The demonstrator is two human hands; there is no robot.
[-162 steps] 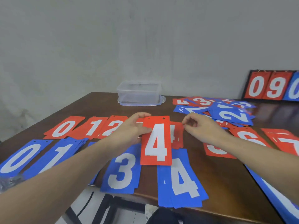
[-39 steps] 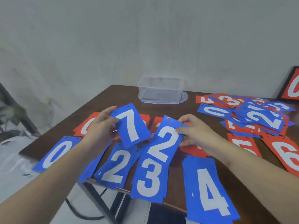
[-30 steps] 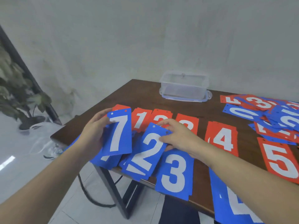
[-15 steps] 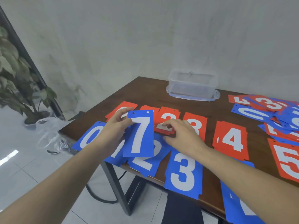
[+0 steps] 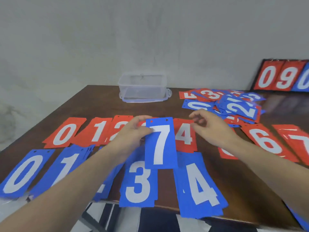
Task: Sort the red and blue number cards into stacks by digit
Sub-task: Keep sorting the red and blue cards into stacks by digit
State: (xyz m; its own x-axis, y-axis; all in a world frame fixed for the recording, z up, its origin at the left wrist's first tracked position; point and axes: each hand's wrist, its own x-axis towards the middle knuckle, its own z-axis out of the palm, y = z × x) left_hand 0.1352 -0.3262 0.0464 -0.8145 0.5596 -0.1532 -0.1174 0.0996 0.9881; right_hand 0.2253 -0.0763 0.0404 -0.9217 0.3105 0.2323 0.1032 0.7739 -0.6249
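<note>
Head view: the left hand (image 5: pixel 133 133) pinches a blue 7 card (image 5: pixel 160 143) at its upper left edge, upright above the table (image 5: pixel 93 101) between the two rows. The right hand (image 5: pixel 212 128) hovers just right of it, fingers (image 5: pixel 194 115) loosely curled, grasping nothing. Far row, six red stacks: 0 (image 5: pixel 64 133), 1 (image 5: pixel 98 131), 2 (image 5: pixel 119 126) half hidden by the left hand, 4 (image 5: pixel 184 134), 6 (image 5: pixel 265 141) and 7 (image 5: pixel 299 143) cut by the right edge; one more red card (image 5: pixel 227 154) lies under the right forearm, digit unreadable. Near row, four blue stacks show digits: 0 (image 5: pixel 21 174), 1 (image 5: pixel 66 166), 3 (image 5: pixel 138 181), 4 (image 5: pixel 200 186); another is hidden under the left forearm. An unsorted pile (image 5: pixel 234 104) lies far right; its count is unclear. One clear box (image 5: pixel 143 87) stands behind.
</note>
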